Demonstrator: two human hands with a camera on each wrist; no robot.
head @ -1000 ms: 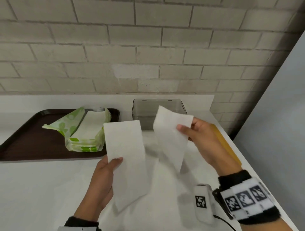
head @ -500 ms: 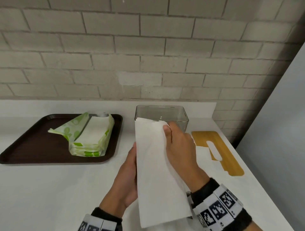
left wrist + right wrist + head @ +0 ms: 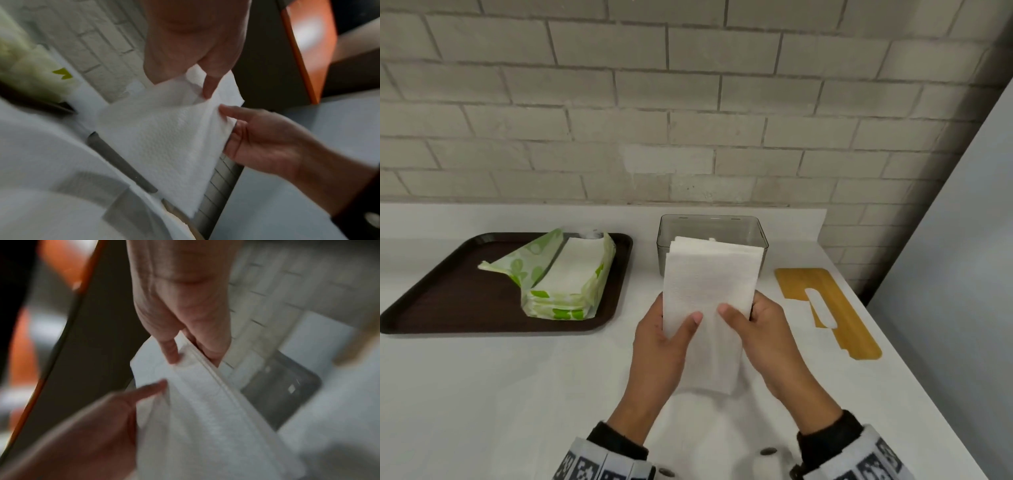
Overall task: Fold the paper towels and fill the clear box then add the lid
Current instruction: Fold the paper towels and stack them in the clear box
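Note:
A folded white paper towel (image 3: pixel 709 287) is held upright over the counter, just in front of the clear box (image 3: pixel 751 229). My left hand (image 3: pixel 678 318) grips its left edge, thumb on the front and fingers behind. My right hand (image 3: pixel 743 311) grips the right edge the same way. The towel's top edge covers the box's front wall. In the left wrist view my left hand (image 3: pixel 205 91) pinches the towel (image 3: pixel 164 138) opposite my right hand (image 3: pixel 257 133). The right wrist view shows my right hand (image 3: pixel 174 353) pinching the layered towel (image 3: pixel 205 410) above the box (image 3: pixel 287 394). The wooden lid (image 3: pixel 835 318) lies flat to the right.
A dark brown tray (image 3: pixel 431 301) at the left carries an opened green-and-white pack of paper towels (image 3: pixel 565 277). A brick wall runs behind the white counter (image 3: pixel 517 394). A grey panel borders the counter on the right.
My hands, which held the towel's two halves apart, came together and folded it. Both now hold the folded towel by its sides, closer to the box.

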